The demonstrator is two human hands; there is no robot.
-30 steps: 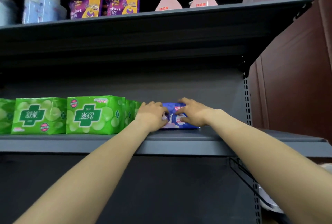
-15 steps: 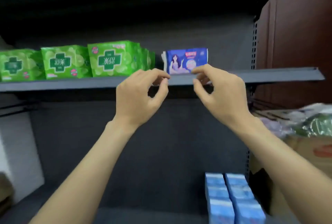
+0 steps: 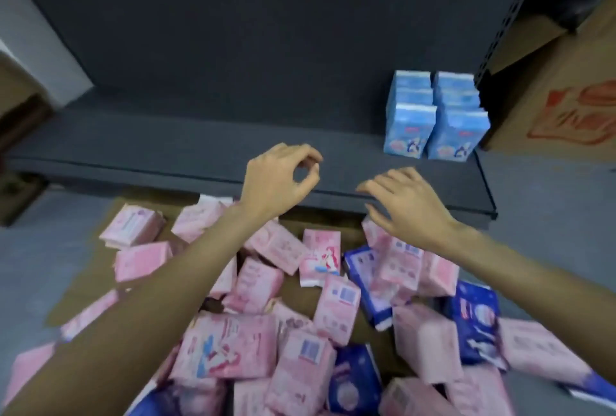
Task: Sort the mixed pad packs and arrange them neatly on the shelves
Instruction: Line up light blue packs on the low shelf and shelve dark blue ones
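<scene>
Both grips (image 3: pixel 336 189) hover empty above jumbled pink and blue pad packs (image 3: pixel 320 325).

Pad packs heaped near: mostly pale pink (image 3: pixel 256 285), some printed with a blue barcode panel (image 3: pixel 345 295); one pink pack (image 3: pixel 320 257) carries a red-haired figure. Dark blue packs (image 3: pixel 476 322) are mixed in at right, marked with pale round motifs and white edges. Light blue packs (image 3: pixel 435 115) with white tops are seen far right on the dark grey shelf (image 3: pixel 166 149). Brown cardboard box (image 3: pixel 573 89), red print, far right. Floor (image 3: pixel 43 259) grey.
</scene>
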